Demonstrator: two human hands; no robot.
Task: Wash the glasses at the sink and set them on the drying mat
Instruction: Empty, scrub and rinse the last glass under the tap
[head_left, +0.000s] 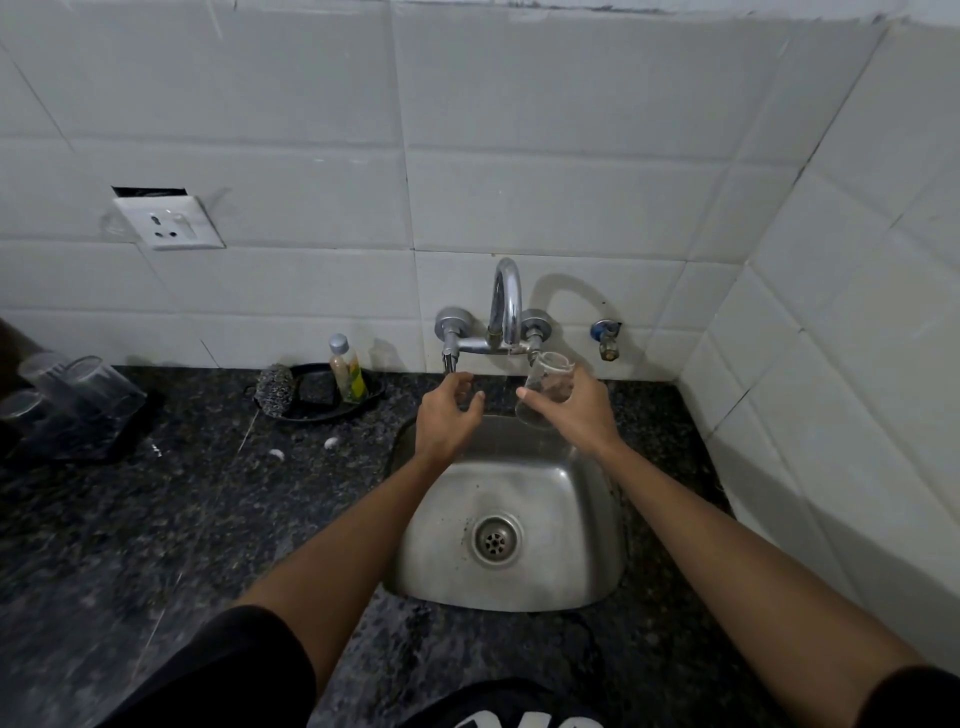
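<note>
My right hand (584, 410) grips a clear glass (545, 384), tilted, just under the right end of the chrome tap (506, 306) above the back of the steel sink (441, 551). My left hand (449, 415) hovers open below the tap's left handle (450, 358), fingers spread, holding nothing. Whether water is running is unclear. At the far left, several clear glasses (88, 387) stand upside down on a dark drying mat (78, 441).
A black dish (332, 408) behind the sink holds a steel scrubber (275, 389) and a small soap bottle (349, 371). Dark granite counter (182, 519) surrounds the sink. White tiled walls rise behind and to the right; a wall socket (169, 222) sits upper left.
</note>
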